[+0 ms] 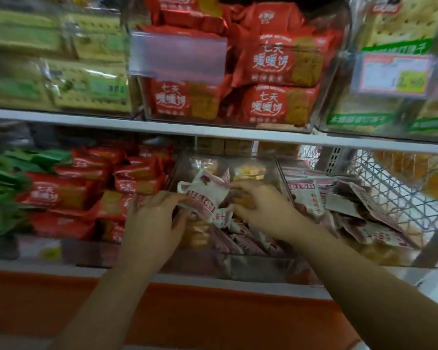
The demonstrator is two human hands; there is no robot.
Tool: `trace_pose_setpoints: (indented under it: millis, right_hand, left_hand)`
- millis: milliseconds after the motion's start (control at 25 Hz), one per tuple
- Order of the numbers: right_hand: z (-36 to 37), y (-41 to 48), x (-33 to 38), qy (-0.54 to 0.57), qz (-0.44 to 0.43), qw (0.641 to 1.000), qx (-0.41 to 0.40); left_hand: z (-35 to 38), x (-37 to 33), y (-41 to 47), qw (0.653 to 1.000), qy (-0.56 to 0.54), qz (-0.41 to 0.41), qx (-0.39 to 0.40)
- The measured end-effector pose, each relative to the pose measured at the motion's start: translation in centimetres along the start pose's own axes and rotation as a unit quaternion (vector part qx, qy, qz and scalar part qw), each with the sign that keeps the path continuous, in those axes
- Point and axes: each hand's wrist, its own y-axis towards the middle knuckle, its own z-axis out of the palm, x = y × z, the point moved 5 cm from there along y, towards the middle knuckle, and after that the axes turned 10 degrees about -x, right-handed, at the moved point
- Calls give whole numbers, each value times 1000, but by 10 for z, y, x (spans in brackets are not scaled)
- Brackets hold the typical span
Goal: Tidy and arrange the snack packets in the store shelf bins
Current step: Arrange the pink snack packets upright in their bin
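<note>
— What sits above the long white shelf board [213, 131]?
— A blurred clear plastic label sleeve [177, 56] over its middle, and a white-and-pink paper price card with a yellow patch [395, 74] toward its right end.
— And below it?
— A white wire mesh panel [395, 188] beside a pale perforated metal upright [335, 160] at the right end. A wide orange panel [213, 311] runs under the lower shelf's front edge.

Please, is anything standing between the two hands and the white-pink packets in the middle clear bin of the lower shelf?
Nothing visible does. Both hands are inside the clear bin through its open top: the left hand holds the raised white-pink packet, the right hand touches its other edge.
</note>
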Motion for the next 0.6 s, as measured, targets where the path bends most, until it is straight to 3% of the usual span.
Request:
trace_pose_setpoints:
  millis: [120,320,440,600]
  right_hand:
    - [29,35,-1,-12,25,999,34]
    - [43,69,-10,36,114,980,160]
    - [45,76,-10,22,105,978,178]
    - [39,68,0,44,43,988,144]
  left_hand:
    - [1,10,-6,999,-20,32,14]
    - [3,19,-5,997,-68,37,26]
    - [4,26,-2,995,-93,26,36]
    - [6,34,-2,993,-98,24,58]
